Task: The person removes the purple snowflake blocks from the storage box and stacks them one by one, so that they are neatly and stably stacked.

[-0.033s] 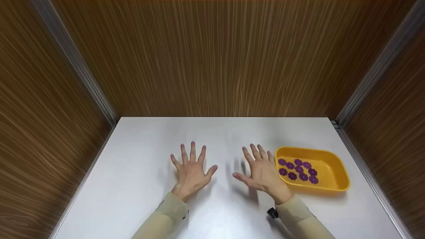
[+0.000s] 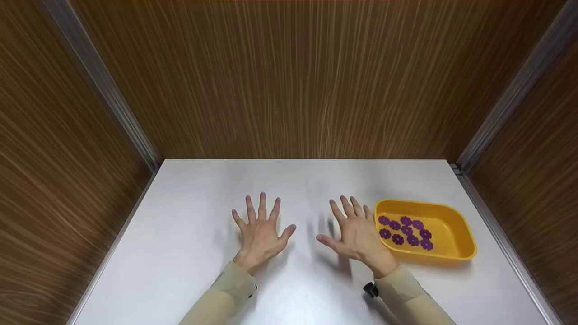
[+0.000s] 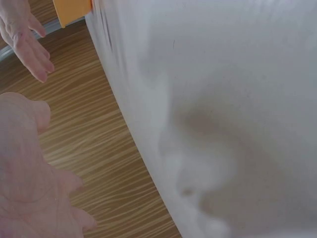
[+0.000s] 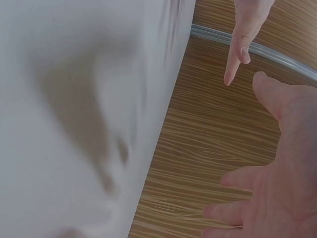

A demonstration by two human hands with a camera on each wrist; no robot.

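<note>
Plainly, the person's left hand (image 2: 259, 237) and right hand (image 2: 359, 234) are splayed, gripping nothing, above a white table (image 2: 189, 253). Just beside the right hand's little-finger side: a yellow tray (image 2: 449, 241), oblong, shallow and round-cornered. Clustered at its end nearer that hand: ten flower-shaped pieces (image 2: 407, 230), purple, scalloped, some darker.

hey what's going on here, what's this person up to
A person in light beige sleeves holds both bare hands, fingers spread, over a smooth white tabletop. The left hand and the right hand are both empty. Beside the right hand sits a yellow, rounded rectangular tray with small purple flower-shaped pieces inside, mostly grouped toward the end nearer that hand. Neither hand is holding any of the pieces at this moment.
</note>
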